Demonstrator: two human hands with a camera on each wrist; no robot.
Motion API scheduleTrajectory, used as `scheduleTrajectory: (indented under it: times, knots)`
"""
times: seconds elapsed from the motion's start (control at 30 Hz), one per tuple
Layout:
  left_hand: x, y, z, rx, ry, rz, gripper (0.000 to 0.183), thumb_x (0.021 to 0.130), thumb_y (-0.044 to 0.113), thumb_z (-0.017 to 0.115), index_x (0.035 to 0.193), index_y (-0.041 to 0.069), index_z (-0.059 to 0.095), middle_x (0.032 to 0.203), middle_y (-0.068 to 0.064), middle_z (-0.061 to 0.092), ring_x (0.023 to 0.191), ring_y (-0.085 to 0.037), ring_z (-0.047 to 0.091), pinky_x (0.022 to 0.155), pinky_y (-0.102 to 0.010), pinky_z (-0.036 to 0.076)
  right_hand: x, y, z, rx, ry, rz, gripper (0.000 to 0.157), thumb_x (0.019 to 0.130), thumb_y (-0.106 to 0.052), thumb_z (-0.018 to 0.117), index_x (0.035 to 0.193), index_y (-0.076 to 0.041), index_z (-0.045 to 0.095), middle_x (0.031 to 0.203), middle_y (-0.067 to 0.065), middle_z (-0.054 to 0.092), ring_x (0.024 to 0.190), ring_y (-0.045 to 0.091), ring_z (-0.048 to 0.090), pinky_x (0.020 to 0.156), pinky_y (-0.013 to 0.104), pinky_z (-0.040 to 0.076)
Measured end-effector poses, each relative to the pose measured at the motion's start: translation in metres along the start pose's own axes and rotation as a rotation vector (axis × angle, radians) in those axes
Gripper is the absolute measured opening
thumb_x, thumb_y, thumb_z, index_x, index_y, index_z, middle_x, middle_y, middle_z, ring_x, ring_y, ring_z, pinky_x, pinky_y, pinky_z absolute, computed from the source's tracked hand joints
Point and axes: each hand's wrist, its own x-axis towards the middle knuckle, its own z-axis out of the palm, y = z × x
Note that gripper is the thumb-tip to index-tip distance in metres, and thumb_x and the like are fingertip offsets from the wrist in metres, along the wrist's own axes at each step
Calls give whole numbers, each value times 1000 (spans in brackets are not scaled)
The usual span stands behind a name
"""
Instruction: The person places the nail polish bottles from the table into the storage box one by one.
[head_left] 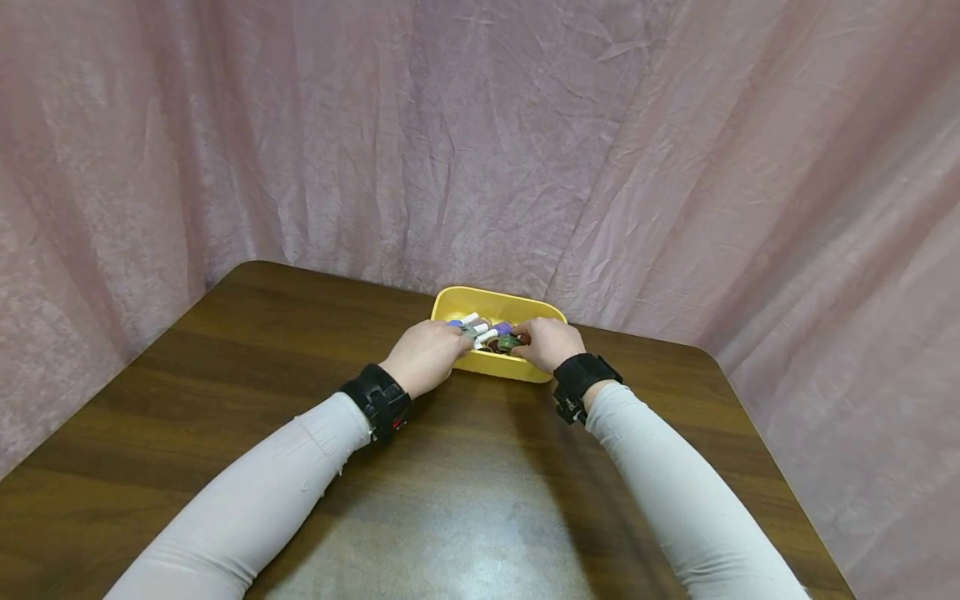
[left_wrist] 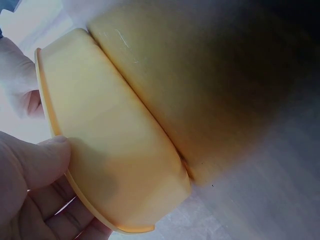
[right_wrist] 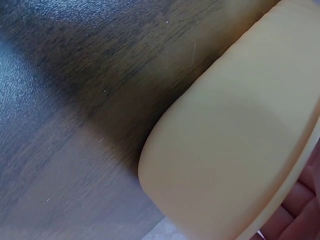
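Note:
A yellow plastic bin [head_left: 498, 365] stands near the table's far edge with small white, purple, blue and green pieces [head_left: 487, 335] in it; their kind is too small to tell. My left hand [head_left: 426, 354] reaches over the bin's front left rim. In the left wrist view its thumb [left_wrist: 52, 152] overlaps the rim, with the other fingers behind it; whether they hold anything is hidden. At the bin's right end, my right hand [head_left: 551, 342] has thumb and fingers about a dark green piece [head_left: 510, 342], seemingly pinching it. The right wrist view shows fingers [right_wrist: 300, 210] partly hidden by the bin wall.
The brown wood table [head_left: 450, 467] stretches between the bin and me. Pink curtains [head_left: 480, 150] hang just behind the bin and along both sides of the table. Each wrist wears a black strap [head_left: 378, 400] over or beside a pale sleeve.

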Motion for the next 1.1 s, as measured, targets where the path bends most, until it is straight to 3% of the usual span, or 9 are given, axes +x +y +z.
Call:
scheduleTrajectory:
  times: [0.63, 1.1]
  knots:
    - [-1, 0, 0, -2, 4, 6, 6, 103, 12, 78, 99, 16, 81, 91, -1, 75, 82, -21, 70, 82, -42, 59, -1, 1, 1, 33, -17, 27, 43, 102, -33, 82, 141, -15, 77, 121, 6, 81, 113, 27, 75, 92, 50, 60]
    - [-1, 1, 1, -8, -14, -14, 6, 104, 12, 78, 101, 16, 82, 92, 0, 76, 82, -21, 70, 81, -41, 58, -12, 9, 5, 82, 85, -44, 35, 106, -32, 76, 134, -12, 80, 121, 6, 81, 110, 28, 76, 92, 51, 61]
